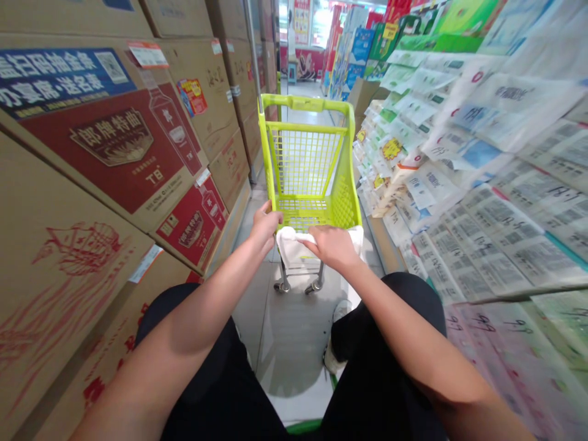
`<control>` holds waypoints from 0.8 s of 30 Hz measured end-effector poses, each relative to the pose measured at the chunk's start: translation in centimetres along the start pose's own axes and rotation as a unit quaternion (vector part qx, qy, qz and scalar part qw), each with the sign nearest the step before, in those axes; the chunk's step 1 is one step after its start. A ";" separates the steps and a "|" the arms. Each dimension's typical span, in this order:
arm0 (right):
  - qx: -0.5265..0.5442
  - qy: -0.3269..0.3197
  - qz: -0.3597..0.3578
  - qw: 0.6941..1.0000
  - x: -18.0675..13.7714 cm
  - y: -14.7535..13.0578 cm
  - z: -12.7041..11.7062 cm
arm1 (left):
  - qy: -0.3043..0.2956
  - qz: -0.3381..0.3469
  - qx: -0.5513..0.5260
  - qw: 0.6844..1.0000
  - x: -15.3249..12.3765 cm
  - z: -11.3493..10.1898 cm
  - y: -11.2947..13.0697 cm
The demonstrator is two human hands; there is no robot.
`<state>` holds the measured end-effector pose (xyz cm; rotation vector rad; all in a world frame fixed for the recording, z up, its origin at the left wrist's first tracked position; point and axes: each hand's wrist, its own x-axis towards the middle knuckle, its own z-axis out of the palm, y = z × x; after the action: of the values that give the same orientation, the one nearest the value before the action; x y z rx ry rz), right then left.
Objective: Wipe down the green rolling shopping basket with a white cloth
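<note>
A lime-green shopping cart with a grid basket stands right in front of my knees. At its near left corner, my left hand is closed around the edge, the thumb lying toward the inside. A white cloth hangs over the cart's near rim. My right hand is closed on this cloth, pressing it against the rim right of centre. Part of the cloth shows beyond my right hand too. Below the basket, small caster wheels rest on the floor.
Stacked cardboard cartons wall the aisle on the left. Packs of tissue paper are piled high on the right. Tiled floor runs between them. A stool and blue boxes stand farther back. My knees are bent around the cart's near end.
</note>
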<state>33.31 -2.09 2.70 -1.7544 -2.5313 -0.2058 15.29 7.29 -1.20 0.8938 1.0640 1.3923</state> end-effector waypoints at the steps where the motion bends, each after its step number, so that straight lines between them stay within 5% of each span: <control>1: -0.003 -0.001 0.003 1.000 -0.2 0.5 0.0 | -0.002 0.002 0.005 1.000 0.3 -0.5 0.2; 7: -0.021 -0.002 -0.001 1.000 -0.8 1.6 0.2 | 0.011 -0.003 -0.001 1.000 0.4 -1.5 0.9; 15: 0.010 -0.005 -0.016 1.000 0.7 -2.9 0.4 | 0.052 0.037 0.001 0.998 -1.6 1.1 -0.6; 24: -0.010 0.029 -0.001 1.000 0.5 -1.0 1.0 | -0.011 0.005 0.023 1.000 1.8 -2.7 1.2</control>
<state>32.26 -1.77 1.65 -1.7273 -2.4993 -0.2771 12.17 8.83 -0.99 0.9467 1.0791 1.3671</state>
